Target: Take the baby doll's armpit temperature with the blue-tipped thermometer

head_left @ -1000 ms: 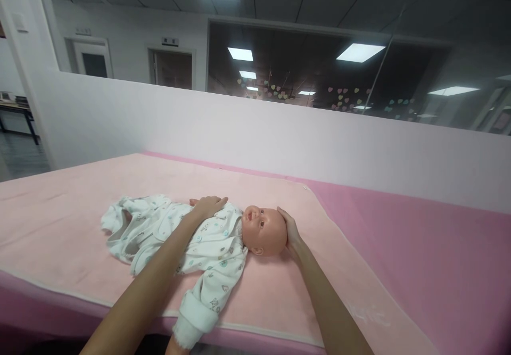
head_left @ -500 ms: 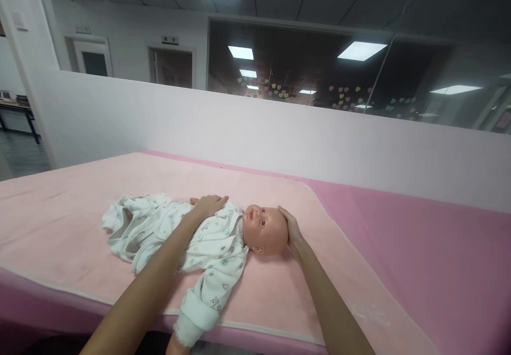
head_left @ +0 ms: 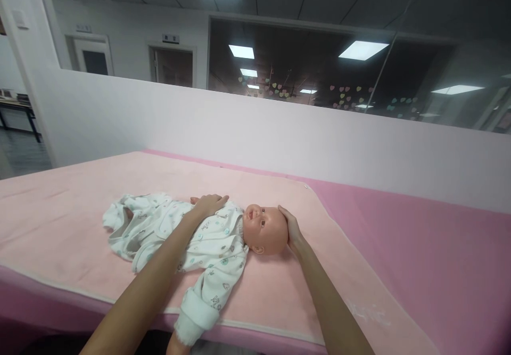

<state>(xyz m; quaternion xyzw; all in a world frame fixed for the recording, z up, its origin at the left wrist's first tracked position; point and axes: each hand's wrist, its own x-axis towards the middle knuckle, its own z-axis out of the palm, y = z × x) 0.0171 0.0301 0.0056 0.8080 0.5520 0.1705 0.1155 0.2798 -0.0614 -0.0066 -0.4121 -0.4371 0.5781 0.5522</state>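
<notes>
A baby doll (head_left: 223, 238) in a white printed romper lies on its back on a light pink blanket (head_left: 72, 222), head to the right. My left hand (head_left: 208, 205) lies on the doll's far shoulder, fingers curled over it. My right hand (head_left: 291, 230) cups the top of the doll's bare head (head_left: 265, 229), fingers wrapped behind it. One sleeve with a white cuff (head_left: 197, 312) hangs over the blanket's near edge.
The blanket covers a darker pink padded surface (head_left: 419, 270) that runs on to the right. A white partition wall (head_left: 279, 131) stands along the far side, with glass above it. A doorway and a dark table are at the far left.
</notes>
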